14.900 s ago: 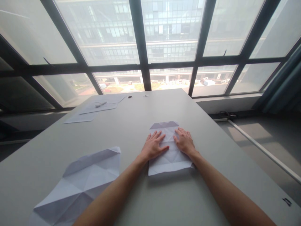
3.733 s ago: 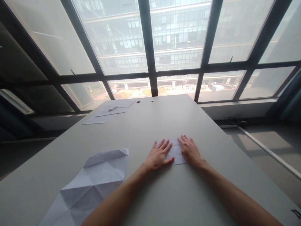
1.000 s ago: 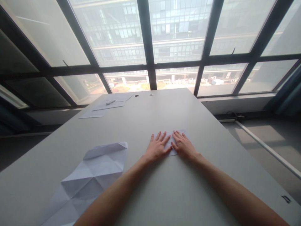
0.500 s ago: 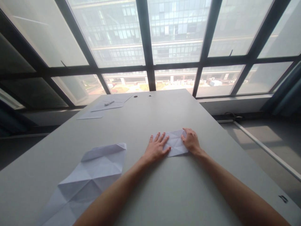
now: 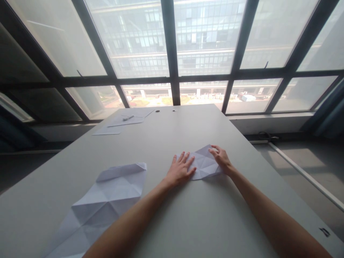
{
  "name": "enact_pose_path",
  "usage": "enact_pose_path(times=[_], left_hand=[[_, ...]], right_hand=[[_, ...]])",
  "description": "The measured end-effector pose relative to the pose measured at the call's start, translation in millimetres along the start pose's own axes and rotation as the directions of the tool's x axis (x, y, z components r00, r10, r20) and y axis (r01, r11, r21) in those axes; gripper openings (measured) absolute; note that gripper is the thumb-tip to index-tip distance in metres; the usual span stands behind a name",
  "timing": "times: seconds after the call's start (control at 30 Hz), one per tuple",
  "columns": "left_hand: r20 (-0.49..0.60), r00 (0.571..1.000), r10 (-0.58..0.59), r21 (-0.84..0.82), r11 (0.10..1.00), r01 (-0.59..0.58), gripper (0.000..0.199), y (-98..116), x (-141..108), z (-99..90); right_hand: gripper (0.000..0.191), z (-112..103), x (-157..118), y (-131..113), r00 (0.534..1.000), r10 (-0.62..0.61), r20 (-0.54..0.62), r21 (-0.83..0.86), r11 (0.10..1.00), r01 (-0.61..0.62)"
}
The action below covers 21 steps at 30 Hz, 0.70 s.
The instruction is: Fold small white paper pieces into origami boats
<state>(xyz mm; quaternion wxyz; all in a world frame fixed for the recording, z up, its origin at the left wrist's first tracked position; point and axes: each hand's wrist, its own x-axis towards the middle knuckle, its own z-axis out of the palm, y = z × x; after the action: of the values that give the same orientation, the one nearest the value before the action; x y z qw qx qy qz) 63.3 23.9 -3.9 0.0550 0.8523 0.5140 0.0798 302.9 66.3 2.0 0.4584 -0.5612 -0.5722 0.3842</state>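
The left grip (image 5: 179, 170) was open, fingers spread and palm down on the left part of a folded sheet (image 5: 202, 163); the right grip (image 5: 221, 157) was closed in a pinch at that sheet's far right corner. The left fingers and palm covered the sheet's left end, so its outline there could not be made out. The right fingers partly hid its right edge, and how much of the paper sat between them was hard to see. The sheet's right part was tilted up off the counter (image 5: 182, 132).

A larger creased sheet (image 5: 107, 193) lay to the left, overlapped by the left forearm (image 5: 134, 218) and cut off at the bottom of the view. At the far left, flat papers (image 5: 107, 130) bore a small white object (image 5: 128, 117), too small to identify.

The counter's right edge slanted outward toward the viewer, well apart from the right grip. A broad stretch of counter lay between the folded sheet and the far edge by the windows (image 5: 201, 36), and a narrower strip between the two creased papers. Both forearms ran out of view at the bottom.
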Motion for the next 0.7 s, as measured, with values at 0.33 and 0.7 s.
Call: enact_pose_path(times=[0.33,0.7], left_hand=[[-0.086,0.996,-0.031,-0.110,0.994,0.022,0.064,0.6,-0.8,-3.9],[-0.350,0.847,-0.401,-0.611,0.783,0.119,0.063,-17.0,4.0,-5.2]], right_hand=[[0.087,8.2,-6.2,-3.2,0.997,-0.044,0.066,0.296,0.955,0.023],[0.074,30.1,-33.4,-16.6,0.902,-0.337,0.270,0.106,0.941,0.320]])
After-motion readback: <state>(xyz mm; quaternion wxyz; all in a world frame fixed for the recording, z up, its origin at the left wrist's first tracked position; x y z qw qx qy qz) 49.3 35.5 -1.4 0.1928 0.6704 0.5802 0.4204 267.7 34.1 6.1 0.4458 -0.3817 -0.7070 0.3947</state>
